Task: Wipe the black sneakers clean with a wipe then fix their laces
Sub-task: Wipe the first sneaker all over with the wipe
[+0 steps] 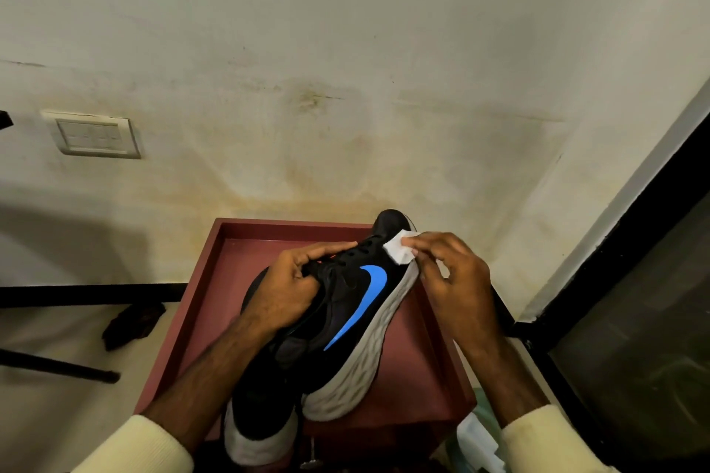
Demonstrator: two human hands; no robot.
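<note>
Two black sneakers (326, 303), blue swoosh (370, 288), pale sole (369, 357), left grip (288, 280) clutching one, right grip (457, 280) pinching white wipe (397, 248)

A red tray (292, 225) stands by a stained wall (345, 50) with a switch plate (92, 134); a dark rag (132, 323) lies left.

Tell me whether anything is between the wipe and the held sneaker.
Nothing visible. The right hand holds the wipe straight against the sneaker near its toe; the left hand grips it farther back, clear of the wipe.
</note>
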